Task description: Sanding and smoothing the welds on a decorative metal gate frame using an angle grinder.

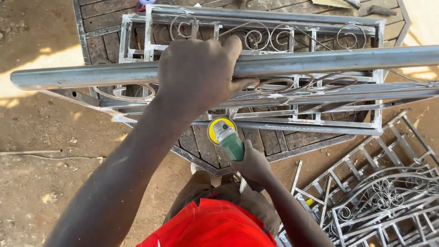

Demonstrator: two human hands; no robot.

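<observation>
**Inspector:** Report from the left edge across, please.

**Operator:** I am looking down from the head camera. At far left I am seeing bare dirt ground (32,137) with a thin stick lying on it. The steel pipe (320,61) is starting there and running level across the whole view to the right edge.

**Inspector:** Left hand?

**Operator:** The left hand (199,75) is wrapping over the pipe from above, fingers curled down the far side and pressed around it, thumb underneath. It is gripping the pipe firmly, left of centre.

**Inspector:** What is lying under the pipe?

**Operator:** A scrollwork metal frame (315,41), made of square bars with curled ornaments, is resting on a plank-topped metal table (274,142). The pipe is lying across that frame.

**Inspector:** Right hand?

**Operator:** The right hand (254,164) is closing around the green body of an angle grinder (226,135). Its yellow-guarded head is sitting just below the frame's near bar; I cannot tell whether it is touching.

**Inspector:** Far right?

**Operator:** More scrollwork frames (384,196) are lying stacked on the ground at lower right, well apart from both hands.
</observation>
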